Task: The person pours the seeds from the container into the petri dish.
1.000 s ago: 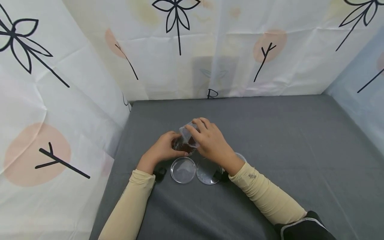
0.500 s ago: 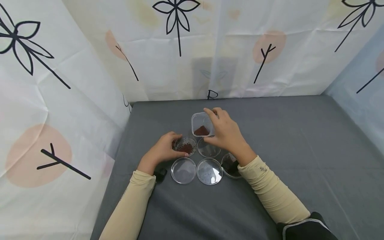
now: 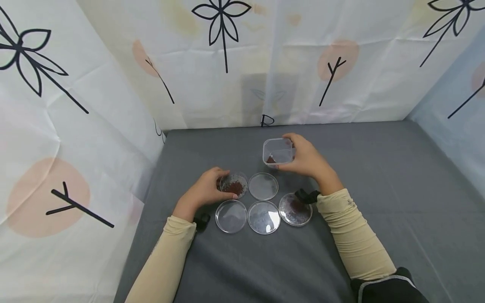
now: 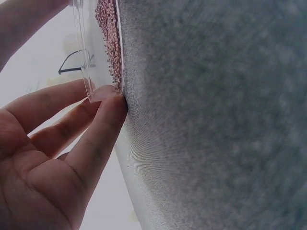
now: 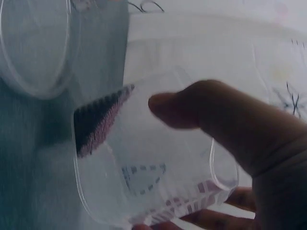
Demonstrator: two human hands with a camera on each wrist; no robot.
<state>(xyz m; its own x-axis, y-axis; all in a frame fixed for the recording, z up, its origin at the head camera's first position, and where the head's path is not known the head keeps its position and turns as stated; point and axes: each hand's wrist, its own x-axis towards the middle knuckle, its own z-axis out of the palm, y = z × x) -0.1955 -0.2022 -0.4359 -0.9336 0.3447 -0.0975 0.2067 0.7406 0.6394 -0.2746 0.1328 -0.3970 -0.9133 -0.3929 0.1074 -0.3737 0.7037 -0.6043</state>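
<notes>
My left hand point(image 3: 206, 187) grips the side of a clear round petri dish point(image 3: 244, 179) on the table, fingers and thumb spread round its edge. Reddish-brown granules point(image 4: 113, 45) lie in a layer across that dish's bottom. To the right and farther back, my right hand point(image 3: 311, 160) holds a clear square plastic tub point(image 3: 278, 145) by its side, thumb on the near side. A small heap of the same granules point(image 5: 103, 127) sits in one corner of the tub, which is tilted.
Clear dishes point(image 3: 263, 186) stand close together beside the filled one, with two more point(image 3: 231, 216) in the front row. At the front right, another dish point(image 3: 296, 209) has a dark reddish patch. A patterned white cloth point(image 3: 212, 97) hangs behind the grey table point(image 3: 379, 189).
My right hand has drawn the tub away from over the filled dish, to the right and back, and turned it more upright. The left hand has stayed at the dish.
</notes>
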